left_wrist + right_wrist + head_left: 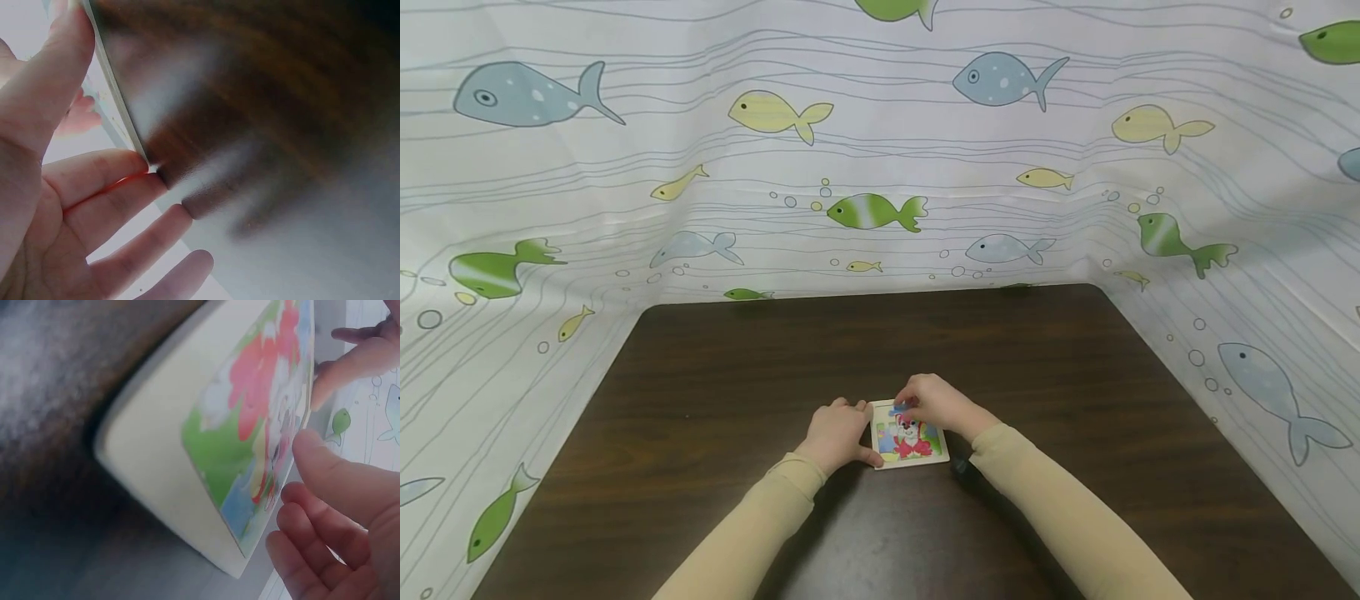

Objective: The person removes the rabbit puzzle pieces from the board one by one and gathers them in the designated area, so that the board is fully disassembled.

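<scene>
A small square picture puzzle (pixel 916 454) in a pale frame lies on the dark table, showing a red and white cartoon animal on green and blue. My left hand (pixel 837 435) rests along its left side, thumb at the near corner and fingers towards the far corner. In the left wrist view its fingers (pixel 119 194) are spread and fairly straight against the frame edge (pixel 119 100). Over the puzzle's far part, my right hand (pixel 936 402) pinches a blue puzzle piece (pixel 898 409), mostly covered by the fingertips. The right wrist view shows the thumb (pixel 331 469) close to the board (pixel 147 447).
Dark wood-grain table (pixel 700 367) surrounds the puzzle. A white curtain (pixel 880 150) printed with fish encloses its back and sides. A small dark object (pixel 960 467) sits beneath the right wrist, partly in shadow.
</scene>
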The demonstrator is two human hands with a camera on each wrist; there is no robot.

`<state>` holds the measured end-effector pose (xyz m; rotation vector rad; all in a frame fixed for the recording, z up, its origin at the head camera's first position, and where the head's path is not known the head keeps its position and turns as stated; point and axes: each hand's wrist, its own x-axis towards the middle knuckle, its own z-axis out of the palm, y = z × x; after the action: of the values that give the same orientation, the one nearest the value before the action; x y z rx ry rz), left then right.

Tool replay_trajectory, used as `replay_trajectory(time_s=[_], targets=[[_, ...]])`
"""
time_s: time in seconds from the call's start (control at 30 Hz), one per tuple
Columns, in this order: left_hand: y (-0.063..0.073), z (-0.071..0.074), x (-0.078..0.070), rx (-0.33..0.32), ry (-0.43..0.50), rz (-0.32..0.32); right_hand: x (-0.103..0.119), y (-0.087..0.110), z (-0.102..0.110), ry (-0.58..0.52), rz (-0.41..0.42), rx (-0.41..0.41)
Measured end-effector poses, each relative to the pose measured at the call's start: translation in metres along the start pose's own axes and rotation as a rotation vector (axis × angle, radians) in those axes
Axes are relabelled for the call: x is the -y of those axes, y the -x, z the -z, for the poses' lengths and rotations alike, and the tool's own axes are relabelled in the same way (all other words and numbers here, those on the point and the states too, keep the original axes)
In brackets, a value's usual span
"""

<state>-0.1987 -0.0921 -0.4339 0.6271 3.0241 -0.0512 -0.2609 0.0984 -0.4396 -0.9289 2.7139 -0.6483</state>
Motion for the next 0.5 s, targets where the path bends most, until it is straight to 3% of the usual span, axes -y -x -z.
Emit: replay_trajectory(time_s=[0.3,0.5], targets=[[0.0011,0.0001,-0.0002,0.012,-0.012,-0.002,0.0027,-0.0025,-0.0038,0.128,0.076,0.011],[0.0012,0.0008,-0.0001,0.013,-0.015,0.000,0.0037,-0.0031,-0.0046,0.161,0.045,0.019]])
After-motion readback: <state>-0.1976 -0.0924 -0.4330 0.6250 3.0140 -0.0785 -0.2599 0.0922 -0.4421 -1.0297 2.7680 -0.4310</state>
